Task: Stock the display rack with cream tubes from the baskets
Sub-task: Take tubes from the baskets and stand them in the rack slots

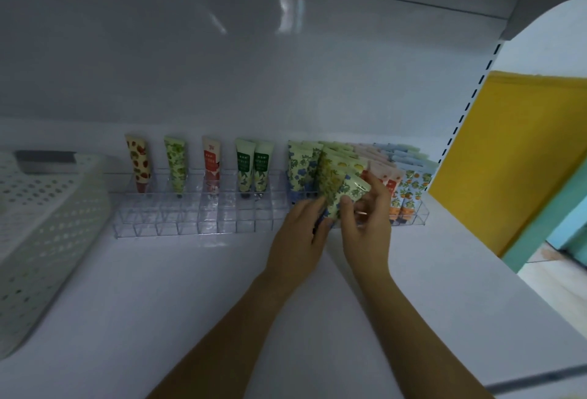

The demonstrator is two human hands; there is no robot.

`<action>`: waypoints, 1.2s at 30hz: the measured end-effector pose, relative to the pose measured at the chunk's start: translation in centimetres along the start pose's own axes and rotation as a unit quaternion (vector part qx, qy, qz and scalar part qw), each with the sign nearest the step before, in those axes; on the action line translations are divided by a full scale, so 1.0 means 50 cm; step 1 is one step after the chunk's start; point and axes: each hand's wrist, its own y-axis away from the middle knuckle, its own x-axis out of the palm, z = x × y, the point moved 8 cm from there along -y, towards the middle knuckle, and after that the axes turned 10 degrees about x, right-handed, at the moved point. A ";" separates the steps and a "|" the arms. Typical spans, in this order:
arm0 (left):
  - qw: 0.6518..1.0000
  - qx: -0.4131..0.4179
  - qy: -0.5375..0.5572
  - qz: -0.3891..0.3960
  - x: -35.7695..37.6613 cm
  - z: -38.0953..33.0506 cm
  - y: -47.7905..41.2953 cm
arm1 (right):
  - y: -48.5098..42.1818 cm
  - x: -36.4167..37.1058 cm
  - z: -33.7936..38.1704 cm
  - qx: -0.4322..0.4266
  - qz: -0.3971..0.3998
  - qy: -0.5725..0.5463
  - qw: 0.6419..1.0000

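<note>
Our left hand [298, 233] and right hand [368, 227] meet, fingers curled round a small bunch of flowered cream tubes [340, 189], tilted above the clear display rack [197, 220]. Its cells at one o'clock stand full; toward ten o'clock five single tubes [175, 163] stand upright. The white basket [47, 224] sits at nine o'clock on the shelf [190, 303].

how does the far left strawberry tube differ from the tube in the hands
The strawberry tube stands upright in the rack, untouched; the held tube is tilted, gripped by left hand and right hand. The strawberry tube has red fruit print; the held tube has blue flowers. Both are printed tubes.
</note>
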 end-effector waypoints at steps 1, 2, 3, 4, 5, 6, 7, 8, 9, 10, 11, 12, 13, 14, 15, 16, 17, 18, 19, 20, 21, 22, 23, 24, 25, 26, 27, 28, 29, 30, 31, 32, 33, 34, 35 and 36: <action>0.999 0.009 -0.029 -0.013 -0.013 -0.004 -0.001 | 0.000 -0.003 0.001 -0.005 -0.005 0.000 1.000; 0.997 0.023 -0.069 -0.033 -0.025 -0.005 -0.002 | 0.000 -0.006 0.003 -0.011 -0.013 0.003 1.000; 0.991 0.038 -0.117 -0.049 -0.035 -0.007 -0.002 | 0.001 -0.010 0.007 -0.014 -0.021 0.004 1.000; 0.984 0.044 -0.166 -0.037 -0.036 -0.005 -0.001 | 0.001 -0.014 0.008 -0.011 -0.030 -0.001 0.999; 0.976 0.042 -0.211 -0.023 -0.035 0.000 0.001 | -0.001 -0.019 0.007 -0.003 -0.039 -0.013 0.999; 0.971 0.015 -0.237 0.018 -0.032 0.006 0.005 | -0.005 -0.024 0.007 0.009 -0.048 -0.028 0.998; 0.964 -0.020 -0.257 0.068 -0.021 0.021 0.013 | -0.010 -0.029 0.008 0.016 -0.057 -0.041 0.997; 0.957 -0.053 -0.265 0.108 -0.011 0.038 0.024 | -0.015 -0.031 0.015 0.018 -0.064 -0.046 0.997; 0.949 -0.073 -0.275 0.133 -0.005 0.047 0.032 | -0.023 -0.031 0.023 0.016 -0.068 -0.041 0.997; 0.945 -0.079 -0.283 0.146 -0.003 0.047 0.037 | -0.031 -0.028 0.036 0.011 -0.066 -0.031 0.997; 0.943 -0.081 -0.283 0.153 0.000 0.046 0.040 | -0.041 -0.021 0.050 0.005 -0.060 -0.020 0.998; 0.944 -0.083 -0.279 0.154 0.002 0.047 0.042 | -0.051 -0.013 0.063 -0.002 -0.048 -0.007 0.999; 0.943 -0.086 -0.281 0.155 -0.001 0.045 0.043 | -0.062 -0.001 0.077 -0.010 -0.034 0.011 0.999; 0.944 -0.088 -0.279 0.152 -0.003 0.044 0.043 | -0.072 0.011 0.090 -0.017 -0.017 0.037 0.999; 0.946 -0.086 -0.276 0.147 -0.004 0.043 0.044 | -0.080 0.025 0.103 -0.026 0.000 0.068 0.997; 0.948 -0.080 -0.275 0.143 -0.005 0.041 0.045 | -0.088 0.038 0.114 -0.040 0.012 0.104 0.994; 0.949 -0.076 -0.272 0.143 -0.003 0.043 0.046 | -0.094 0.050 0.122 -0.059 0.018 0.144 0.988; 0.950 -0.074 -0.268 0.141 -0.006 0.040 0.045 | -0.101 0.060 0.127 -0.073 0.017 0.194 0.978; 0.950 -0.073 -0.267 0.143 -0.005 0.043 0.044 | -0.108 0.068 0.128 -0.077 0.010 0.247 0.966; 0.952 -0.073 -0.265 0.138 -0.004 0.047 0.043 | -0.116 0.073 0.127 -0.067 0.003 0.289 0.955; 0.953 -0.068 -0.267 0.125 -0.006 0.047 0.041 | -0.126 0.076 0.122 -0.047 0.000 0.318 0.947; 0.952 -0.044 -0.287 0.092 -0.014 0.039 0.037 | -0.134 0.077 0.117 -0.024 0.000 0.338 0.941; 0.953 -0.034 -0.294 0.072 -0.016 0.037 0.036 | -0.142 0.080 0.111 -0.004 0.002 0.354 0.935; 0.948 -0.029 -0.308 0.075 -0.012 0.041 0.037 | -0.148 0.082 0.107 0.010 0.006 0.367 0.930; 0.945 -0.038 -0.313 0.086 -0.012 0.042 0.038 | -0.154 0.086 0.104 0.017 0.011 0.377 0.926; 0.944 -0.048 -0.312 0.092 -0.009 0.048 0.038 | -0.160 0.090 0.100 0.019 0.018 0.387 0.922; 0.947 -0.047 -0.304 0.093 -0.005 0.050 0.038 | -0.165 0.094 0.096 0.022 0.026 0.397 0.917; 0.949 -0.040 -0.299 0.093 -0.006 0.044 0.038 | -0.169 0.098 0.093 0.025 0.038 0.404 0.913; 0.950 -0.037 -0.294 0.094 -0.003 0.043 0.039 | -0.172 0.102 0.088 0.027 0.052 0.410 0.910; 0.947 -0.038 -0.306 0.094 -0.001 0.046 0.038 | -0.175 0.105 0.084 0.030 0.065 0.415 0.907; 0.943 -0.042 -0.316 0.098 -0.001 0.049 0.038 | -0.176 0.107 0.079 0.032 0.075 0.421 0.903; 0.942 -0.046 -0.316 0.105 0.001 0.051 0.038 | -0.179 0.109 0.074 0.034 0.081 0.426 0.901; 0.943 -0.045 -0.313 0.103 0.002 0.049 0.038 | -0.181 0.110 0.069 0.035 0.086 0.429 0.899; 0.943 -0.039 -0.314 0.100 0.002 0.046 0.036 | -0.183 0.112 0.065 0.036 0.090 0.430 0.898; 0.944 -0.033 -0.315 0.096 0.000 0.043 0.037 | -0.185 0.114 0.062 0.037 0.093 0.430 0.897; 0.944 -0.032 -0.315 0.095 0.000 0.042 0.037 | -0.187 0.116 0.060 0.039 0.096 0.430 0.897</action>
